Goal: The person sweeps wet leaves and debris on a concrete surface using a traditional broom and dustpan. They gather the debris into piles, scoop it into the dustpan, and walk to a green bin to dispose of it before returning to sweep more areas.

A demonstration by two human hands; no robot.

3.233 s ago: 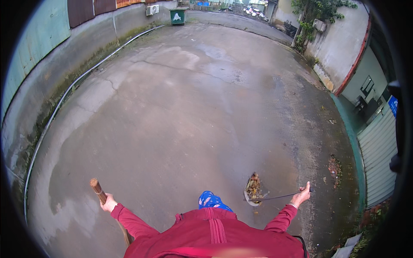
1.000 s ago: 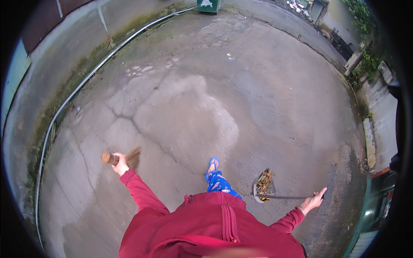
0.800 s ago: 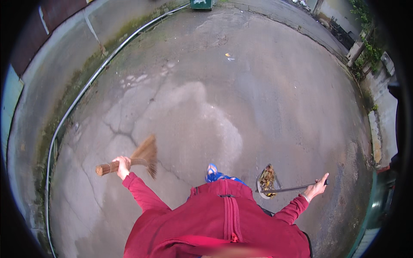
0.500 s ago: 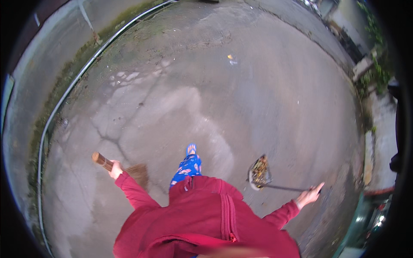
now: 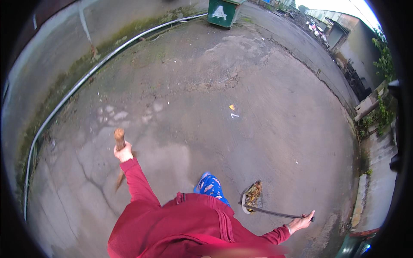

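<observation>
Left hand [image 5: 124, 153] gripped round wooden broom handle [image 5: 119, 138], its top poking above the fist; right hand [image 5: 300, 222] clasped long dustpan handle [image 5: 277, 213], debris-filled dustpan [image 5: 251, 197] out front-left on the concrete

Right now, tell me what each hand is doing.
Left hand: closed around the wooden broom handle.
Right hand: closed on the long dustpan handle; the dustpan holds leaves and debris.

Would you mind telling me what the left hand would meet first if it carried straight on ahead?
Probably nothing close: the left hand, gripping the broom handle, faces bare concrete ground. Farther off lies the curved pipe, though depth is unclear.
</observation>
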